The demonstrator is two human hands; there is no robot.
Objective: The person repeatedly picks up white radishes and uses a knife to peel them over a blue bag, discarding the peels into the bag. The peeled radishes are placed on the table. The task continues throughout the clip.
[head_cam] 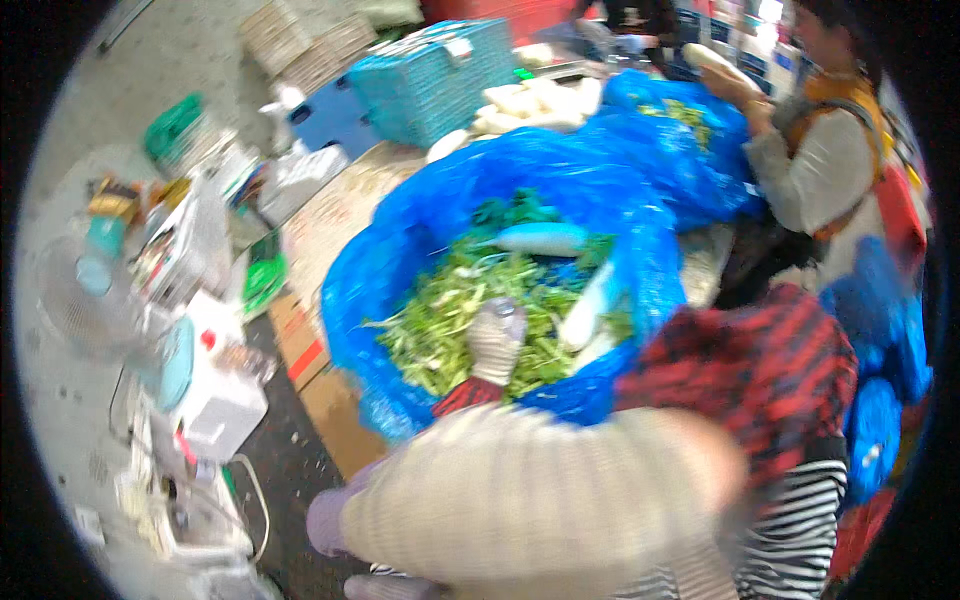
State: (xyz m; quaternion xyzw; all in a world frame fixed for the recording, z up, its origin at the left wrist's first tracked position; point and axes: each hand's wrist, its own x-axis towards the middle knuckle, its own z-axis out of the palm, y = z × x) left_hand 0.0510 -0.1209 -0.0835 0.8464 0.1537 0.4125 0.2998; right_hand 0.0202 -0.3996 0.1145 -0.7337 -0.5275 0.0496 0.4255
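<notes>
A large blue plastic bag, wide at the mouth, holds cut green leaves and stalks. White radishes lie among the greens: one pale radish at the far side and another radish to the right. My left hand, in a knitted glove, reaches down onto the greens; blur hides whether its fingers grip anything. Close to the camera, my right hand fills the lower middle in a cream glove with lavender fingertips. Its palm is out of sight, so what it holds is hidden.
Peeled white radishes are piled beyond the bag, beside a teal crate. At right, a person holds a white radish near another blue bag. Cardboard, a fan and a white box are at left.
</notes>
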